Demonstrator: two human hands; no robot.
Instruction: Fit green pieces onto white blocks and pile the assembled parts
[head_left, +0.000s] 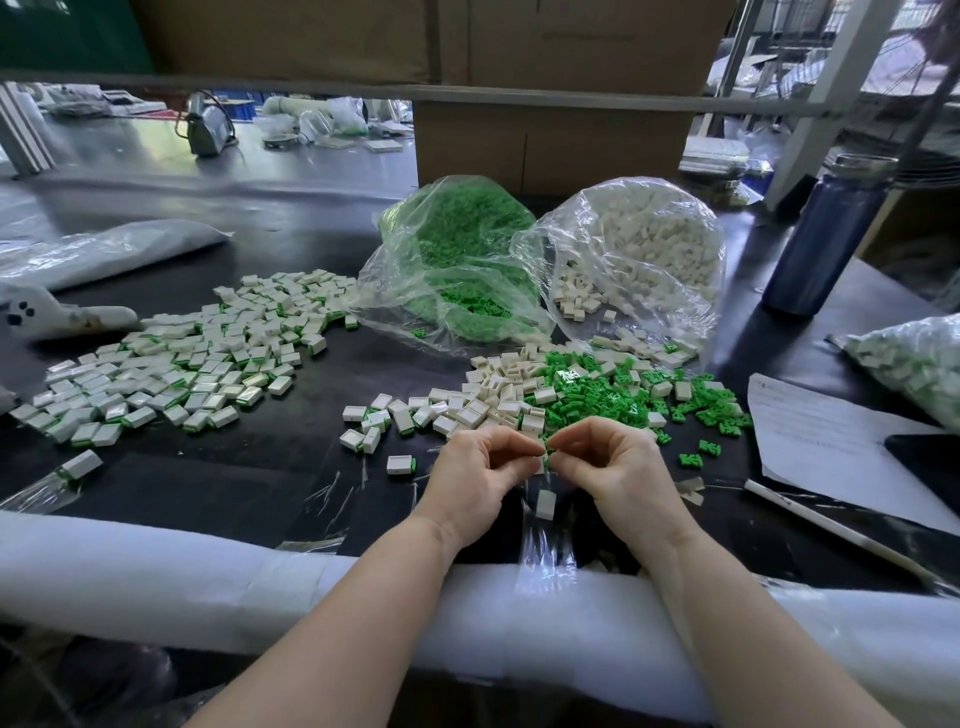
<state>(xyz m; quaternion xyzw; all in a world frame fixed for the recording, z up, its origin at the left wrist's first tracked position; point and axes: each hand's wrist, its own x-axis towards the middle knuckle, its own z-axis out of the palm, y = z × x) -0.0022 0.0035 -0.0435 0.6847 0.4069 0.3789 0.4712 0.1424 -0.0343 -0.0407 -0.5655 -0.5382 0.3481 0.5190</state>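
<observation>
Both hands (545, 467) pinching one green piece (545, 451) above the table (218, 483)

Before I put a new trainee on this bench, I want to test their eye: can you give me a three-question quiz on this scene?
1. True or false: the bag of green pieces lies to the left of the bag of white blocks.
2. Where is the pile of assembled parts? A) left of the hands B) right of the hands C) inside a bag
3. Fill in: the left hand and right hand pinch a small ____ piece between them.

Key: 1 true; 2 A; 3 green
</observation>
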